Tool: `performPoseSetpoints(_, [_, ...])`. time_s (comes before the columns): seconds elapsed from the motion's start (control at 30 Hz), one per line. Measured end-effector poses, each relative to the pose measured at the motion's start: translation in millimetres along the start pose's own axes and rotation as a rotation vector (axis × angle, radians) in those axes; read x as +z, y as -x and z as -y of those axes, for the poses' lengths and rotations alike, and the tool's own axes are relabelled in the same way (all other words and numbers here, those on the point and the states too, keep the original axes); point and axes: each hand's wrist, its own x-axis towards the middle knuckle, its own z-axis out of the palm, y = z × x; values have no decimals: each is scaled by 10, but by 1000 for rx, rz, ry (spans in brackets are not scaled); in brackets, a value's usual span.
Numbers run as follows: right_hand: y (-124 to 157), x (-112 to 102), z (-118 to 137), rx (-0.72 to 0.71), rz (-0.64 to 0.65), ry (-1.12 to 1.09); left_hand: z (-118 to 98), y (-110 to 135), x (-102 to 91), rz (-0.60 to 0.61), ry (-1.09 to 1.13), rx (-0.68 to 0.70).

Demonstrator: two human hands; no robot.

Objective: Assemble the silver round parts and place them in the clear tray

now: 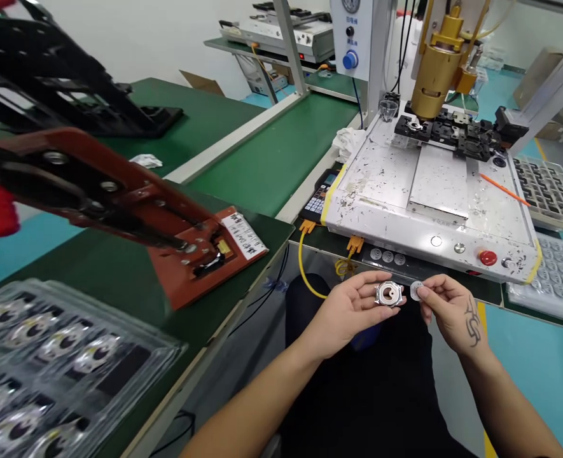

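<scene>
Above my lap, my left hand (pixel 352 308) grips a silver watch case (pixel 389 294) between thumb and fingers, its round opening facing up. Close by on the right, my right hand (pixel 448 312) pinches a thin, pale round disc (pixel 415 291) by its edge. A small gap separates the disc from the watch case. Beyond both hands stands a white dispensing machine (pixel 381 197) with a gold cylinder head (pixel 434 79) over a black fixture (pixel 453 130).
A red toggle press (pixel 186 280) stands on the green table at left, near a clear tray (pixel 157 356) of metal cases. A keypad controller (pixel 317 197) and yellow cable (pixel 303 261) lie beside the machine. A tray of discs (pixel 560 270) sits at right.
</scene>
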Motion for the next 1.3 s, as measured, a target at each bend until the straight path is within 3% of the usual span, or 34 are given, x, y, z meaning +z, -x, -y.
performPoseSetpoints(0.2, [63, -51, 29, -21, 38, 59, 15, 52, 3, 49, 55, 46])
performPoseSetpoints(0.43, [103, -20, 133, 137, 191, -90, 17, 101, -21, 44, 27, 59])
performPoseSetpoints(0.6, [103, 59, 217, 200, 215, -122, 24, 117, -48, 36, 34, 56])
performPoseSetpoints(1.0, [39, 62, 230, 179, 248, -29, 12, 169, -66, 46, -10, 63])
performPoseSetpoints(1.3, [57, -42, 296, 84, 261, 198, 15, 179, -76, 48, -4, 65])
